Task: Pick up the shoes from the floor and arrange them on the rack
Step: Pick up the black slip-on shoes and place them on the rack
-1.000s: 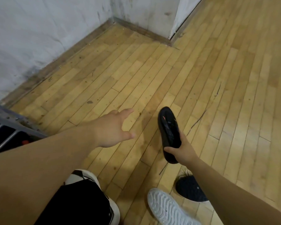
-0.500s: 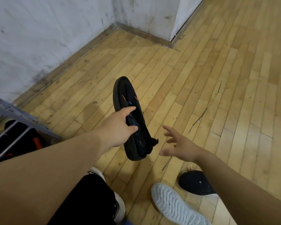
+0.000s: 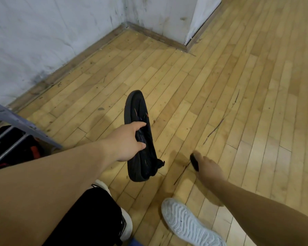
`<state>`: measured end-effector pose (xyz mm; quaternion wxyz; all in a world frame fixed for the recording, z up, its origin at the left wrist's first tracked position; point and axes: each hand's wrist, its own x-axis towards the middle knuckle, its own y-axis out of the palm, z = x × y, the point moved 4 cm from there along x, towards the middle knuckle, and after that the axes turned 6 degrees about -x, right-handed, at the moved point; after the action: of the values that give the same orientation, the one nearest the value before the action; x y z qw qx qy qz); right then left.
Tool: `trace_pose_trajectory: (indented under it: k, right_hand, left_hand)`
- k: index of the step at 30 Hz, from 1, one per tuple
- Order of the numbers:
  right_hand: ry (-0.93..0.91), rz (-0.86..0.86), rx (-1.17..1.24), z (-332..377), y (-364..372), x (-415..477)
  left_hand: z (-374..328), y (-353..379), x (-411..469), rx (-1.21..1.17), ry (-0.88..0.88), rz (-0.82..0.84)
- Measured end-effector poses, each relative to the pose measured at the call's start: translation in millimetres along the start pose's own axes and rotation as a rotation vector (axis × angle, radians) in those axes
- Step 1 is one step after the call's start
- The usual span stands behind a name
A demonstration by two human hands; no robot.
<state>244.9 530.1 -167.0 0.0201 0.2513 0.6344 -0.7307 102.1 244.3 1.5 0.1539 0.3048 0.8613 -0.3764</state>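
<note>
My left hand (image 3: 130, 141) grips a black shoe (image 3: 140, 121) by its opening and holds it above the wooden floor, toe pointing away from me. To its right, my right hand (image 3: 209, 168) is down low with its fingers curled over a second black shoe (image 3: 194, 161), of which only a dark end shows past the hand. The grey metal shoe rack (image 3: 25, 126) stands at the left edge, with dark shoes with orange marks (image 3: 34, 150) under its bars.
A shoe with a white ridged sole (image 3: 190, 224) lies sole-up on the floor near my right forearm. My own leg in black trousers and a white shoe (image 3: 126, 226) is at the bottom. White walls with skirting close off the corner behind.
The black shoe passed from my right hand to my left, which now holds it. My freed right hand dropped to the second black shoe on the floor.
</note>
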Motion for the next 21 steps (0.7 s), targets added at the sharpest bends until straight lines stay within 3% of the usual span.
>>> trace_pose_trajectory:
  k: [2, 4, 7, 10, 14, 21]
  right_hand:
    - [-0.009, -0.190, 0.142, 29.1, -35.4, 19.7]
    - [-0.052, -0.215, 0.264, 63.2, -55.6, 31.6]
    - [-0.240, -0.043, 0.332, 112.0, -50.8, 25.9]
    - [-0.361, 0.190, 0.214, 127.1, -3.6, -2.7]
    - [-0.239, 0.477, 0.086, 94.8, 68.4, -43.7]
    - [-0.106, 0.556, 0.144, 83.0, 104.0, -71.1]
  left_hand:
    - [-0.2, -8.2, 1.8, -0.017, -0.010, -0.041]
    - [0.3, -16.4, 1.6, -0.030, -0.033, -0.080]
    - [3.2, -28.5, -1.1, -0.022, -0.065, -0.117]
    - [9.2, -38.1, -2.8, -0.026, -0.095, -0.135]
    - [15.0, -41.6, -1.7, 0.031, -0.112, -0.116]
    - [14.6, -27.4, -4.2, 0.077, -0.085, -0.026]
